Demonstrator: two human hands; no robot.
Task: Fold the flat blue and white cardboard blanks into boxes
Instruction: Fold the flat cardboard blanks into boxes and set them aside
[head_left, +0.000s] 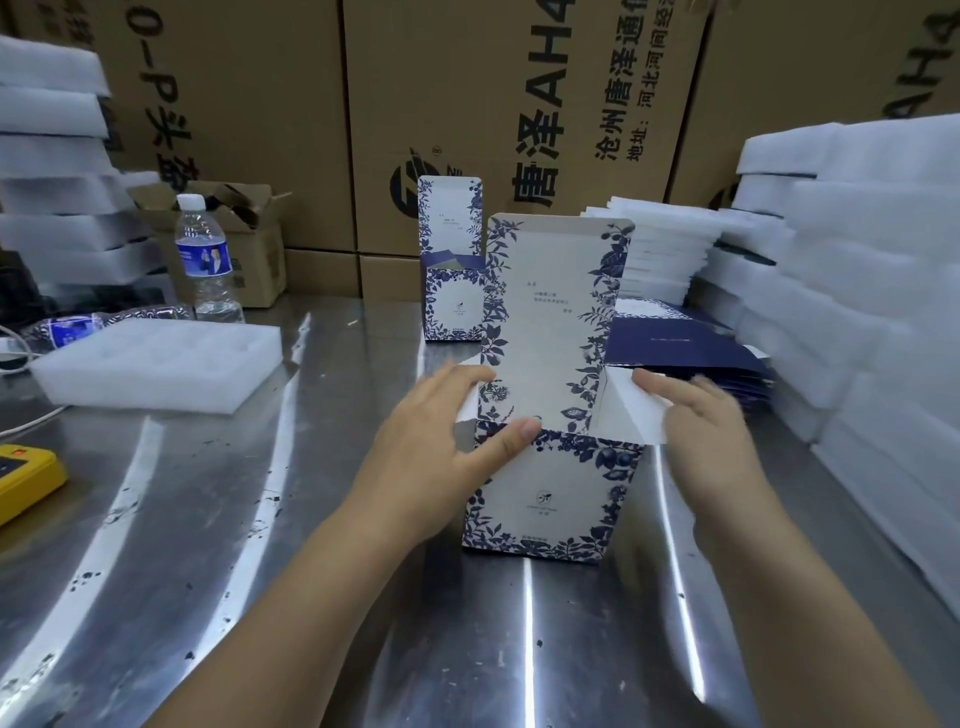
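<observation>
Box (550, 499), partly erected, stands upright at the centre of the tabletop (260, 519), long axis vertical, directly between both hands. Its lid panel (550, 322) rises at the far side. The left hand (441, 457) presses the left flap (469, 408) with straight fingers, thumb on the front rim. The right hand (711, 436), blurred, lays extended fingers on the right flap (631, 410). Both hands are equally near, and the flaps probably fold inward next.
</observation>
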